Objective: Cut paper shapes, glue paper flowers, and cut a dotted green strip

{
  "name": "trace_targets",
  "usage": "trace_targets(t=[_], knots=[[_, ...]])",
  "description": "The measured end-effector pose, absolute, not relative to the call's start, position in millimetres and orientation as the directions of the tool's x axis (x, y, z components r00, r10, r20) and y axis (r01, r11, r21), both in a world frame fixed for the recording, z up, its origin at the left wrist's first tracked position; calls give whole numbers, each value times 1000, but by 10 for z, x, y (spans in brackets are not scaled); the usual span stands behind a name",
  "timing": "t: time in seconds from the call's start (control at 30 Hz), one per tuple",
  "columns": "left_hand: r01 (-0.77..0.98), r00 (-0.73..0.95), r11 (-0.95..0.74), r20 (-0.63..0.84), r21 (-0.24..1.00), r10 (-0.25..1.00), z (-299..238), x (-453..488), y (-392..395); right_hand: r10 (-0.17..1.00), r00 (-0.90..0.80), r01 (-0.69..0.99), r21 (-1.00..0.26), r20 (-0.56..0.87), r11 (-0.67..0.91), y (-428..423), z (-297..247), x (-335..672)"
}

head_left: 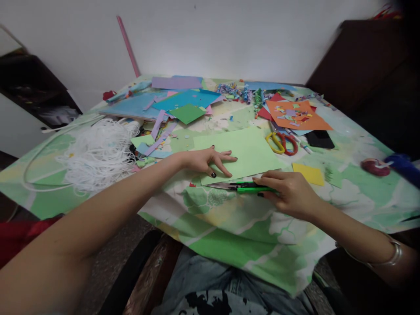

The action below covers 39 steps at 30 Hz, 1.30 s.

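In the head view, the left hand (210,162) lies with fingers spread on the pale green sheet (254,148), gripping nothing, apparently to keep the paper flat against the cloth (226,245). The right hand (290,190) is curled round the handle of the green cutter (251,190), whose dark tip points left along the sheet's near edge, a hold that seems to suit working close to that edge; the cord (101,151) lies well left, out of both hands' way.
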<state>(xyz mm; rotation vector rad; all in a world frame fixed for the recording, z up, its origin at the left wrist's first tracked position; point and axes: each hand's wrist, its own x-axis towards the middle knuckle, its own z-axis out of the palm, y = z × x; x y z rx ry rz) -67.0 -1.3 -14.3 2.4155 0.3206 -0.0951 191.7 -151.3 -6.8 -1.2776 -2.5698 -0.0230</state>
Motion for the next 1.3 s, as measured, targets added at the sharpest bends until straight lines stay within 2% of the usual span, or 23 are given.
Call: trace_targets(t=[0.57,0.9,1.0,1.1,1.13,1.2,1.3], knots=[[240,970,-721,-140,650,196,-144,-677,3,779,-573,788,-91,255,609,-1529,-67,1912],[228,972,-700,-117,676,204,-179,-699,34,766,-594,725,-249,245,642,-1681,-107,1893],[192,973,-671,-51,717,224,-199,-730,28,807,-519,744,-316,280,589,-1793,-103,2041],[193,933,-666,76,721,353,-203,-756,-92,859,-371,797,-353,352,489,-1910,-120,2287],[221,902,-691,126,688,414,-200,-762,-163,876,-300,825,-357,378,437,-1944,-133,2391],[339,847,-770,181,540,500,-186,-775,-335,895,-129,874,-378,427,306,-2008,-166,2615],[534,783,-758,118,374,610,-141,-795,-582,895,154,898,-437,419,49,-2094,-217,2922]])
